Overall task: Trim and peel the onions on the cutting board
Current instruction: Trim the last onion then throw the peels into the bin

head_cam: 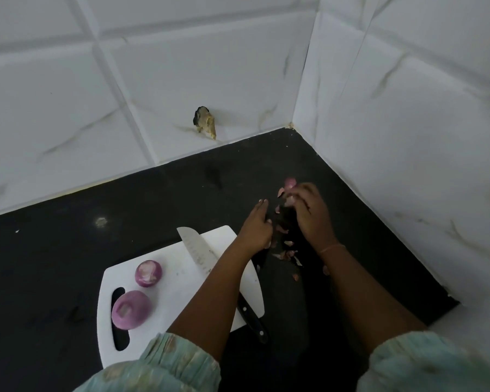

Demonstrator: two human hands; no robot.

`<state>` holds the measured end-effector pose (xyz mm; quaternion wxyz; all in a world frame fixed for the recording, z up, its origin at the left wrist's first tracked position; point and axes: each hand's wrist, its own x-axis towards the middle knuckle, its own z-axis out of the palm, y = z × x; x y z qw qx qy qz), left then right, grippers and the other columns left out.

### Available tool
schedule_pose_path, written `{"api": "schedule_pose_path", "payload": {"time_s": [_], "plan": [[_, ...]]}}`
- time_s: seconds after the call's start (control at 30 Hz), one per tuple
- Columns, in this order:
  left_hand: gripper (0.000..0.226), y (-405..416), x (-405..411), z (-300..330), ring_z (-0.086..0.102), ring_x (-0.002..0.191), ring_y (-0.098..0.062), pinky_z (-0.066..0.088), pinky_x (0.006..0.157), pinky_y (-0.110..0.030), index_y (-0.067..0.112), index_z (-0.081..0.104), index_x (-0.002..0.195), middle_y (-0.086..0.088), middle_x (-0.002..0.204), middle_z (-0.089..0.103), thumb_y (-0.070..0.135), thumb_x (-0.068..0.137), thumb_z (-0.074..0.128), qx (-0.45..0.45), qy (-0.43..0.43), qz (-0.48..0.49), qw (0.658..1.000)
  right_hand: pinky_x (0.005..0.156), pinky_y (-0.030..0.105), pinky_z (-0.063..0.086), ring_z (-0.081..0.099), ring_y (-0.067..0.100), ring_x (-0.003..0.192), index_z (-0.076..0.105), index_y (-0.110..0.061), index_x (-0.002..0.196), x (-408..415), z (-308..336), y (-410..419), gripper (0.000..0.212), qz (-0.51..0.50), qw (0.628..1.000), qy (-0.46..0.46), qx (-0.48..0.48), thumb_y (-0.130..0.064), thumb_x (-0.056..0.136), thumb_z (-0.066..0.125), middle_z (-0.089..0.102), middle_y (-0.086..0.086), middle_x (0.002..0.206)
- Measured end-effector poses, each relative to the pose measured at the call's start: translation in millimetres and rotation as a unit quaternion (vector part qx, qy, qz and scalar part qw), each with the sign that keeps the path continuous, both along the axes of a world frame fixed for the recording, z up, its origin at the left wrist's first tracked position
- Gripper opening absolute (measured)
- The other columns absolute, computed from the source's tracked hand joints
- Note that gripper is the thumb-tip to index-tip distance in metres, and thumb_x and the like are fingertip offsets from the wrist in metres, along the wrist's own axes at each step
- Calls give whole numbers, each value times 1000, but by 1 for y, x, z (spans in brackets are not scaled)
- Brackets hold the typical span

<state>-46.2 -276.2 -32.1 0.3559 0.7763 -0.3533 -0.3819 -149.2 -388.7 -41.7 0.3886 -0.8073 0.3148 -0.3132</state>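
Onions (148, 273) sit near-left on board w/ knife (198, 251) between; both hands far-right over peels, right hand (309, 213) pinching skin, left hand (256, 224) loose.

Desk (125, 210): black, matte, one pale smudge (101, 221) near its back left part. Walls (181, 80): white tiles with faint grey-gold veining, meeting in a corner (290, 125) at the desk's far right. Hole (204, 121): dark, ragged, brownish edged, low in the back wall just above the desk. Sleeves (164, 366): pale green, gathered, printed, at bottom edge.
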Motion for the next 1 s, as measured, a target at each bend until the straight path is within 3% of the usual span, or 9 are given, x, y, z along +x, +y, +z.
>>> {"api": "schedule_pose_path", "payload": {"time_s": [0.17, 0.3, 0.43, 0.5, 0.63, 0.73, 0.8, 0.9, 1.0], "plan": [[61, 4, -3, -2, 29, 145, -18, 22, 119, -28, 9, 31, 152, -10, 158, 30, -3, 95, 46, -34, -23, -11, 999, 106, 19, 28, 46, 23, 130, 55, -7, 132, 30, -9, -16, 38, 71, 988, 119, 62, -4, 98, 39, 51, 12, 140], [63, 8, -4, 1, 44, 126, -9, 35, 108, -22, 17, 36, 151, 0, 144, 44, -9, 94, 38, -90, 67, 59, 992, 109, 25, 36, 53, 14, 125, 62, -9, 127, 11, -13, 11, 43, 146, 983, 109, 25, -12, 92, 37, 59, 8, 133], [60, 7, 1, 8, 46, 133, -21, 40, 110, -30, 18, 36, 151, -7, 153, 41, -8, 96, 34, -49, 137, 113, 983, 91, 27, 51, 65, 5, 100, 76, -15, 101, -26, -11, 37, 29, 154, 985, 76, 27, -12, 89, 49, 71, -3, 106], [58, 8, 4, 11, 46, 135, -24, 39, 113, -35, 16, 44, 147, -8, 151, 44, -8, 95, 33, -30, 104, 89, 990, 84, 29, 53, 67, 8, 89, 78, -16, 86, -43, -8, 43, 17, 136, 988, 76, 20, -14, 85, 60, 73, -7, 93], [51, 18, 0, 17, 46, 135, -25, 37, 113, -32, 13, 53, 141, -8, 148, 47, -6, 98, 34, -33, 23, 72, 997, 88, 15, 45, 60, 8, 98, 69, -13, 83, -77, 1, 48, 14, 4, 1000, 17, -4, -2, 76, 73, 61, -1, 101], [50, 20, 7, 15, 45, 136, -26, 37, 114, -38, 14, 51, 142, -6, 152, 42, -5, 99, 36, -48, -42, 84, 994, 89, 27, 47, 54, 13, 97, 59, -16, 98, -103, -6, 60, 19, -118, 993, -23, 7, -14, 83, 69, 54, 3, 103], [53, 13, 16, 10, 34, 144, -24, 25, 119, -32, 13, 46, 146, -6, 158, 34, -7, 97, 38, -34, -98, 77, 992, 101, 33, 43, 52, 23, 116, 54, -12, 121, -110, -20, 75, 36, -168, 985, 41, 18, -32, 91, 59, 54, 9, 122], [61, -1, 23, 3, 16, 151, -24, 16, 120, -32, 13, 31, 154, -8, 164, 16, -5, 97, 42, 25, -160, 24, 986, 120, 38, 18, 24, 28, 145, 25, -5, 151, -97, -37, 106, 72, -125, 976, 172, -43, -50, 94, 33, 29, 16, 155], [61, -11, 25, -1, 12, 152, -27, 15, 123, -40, 14, 25, 155, -9, 165, 11, 4, 99, 45, 75, -234, -60, 967, 122, 34, 9, 7, 19, 149, 6, -8, 154, -74, -35, 123, 77, -38, 973, 217, -71, -51, 94, 24, 10, 10, 162]]}}
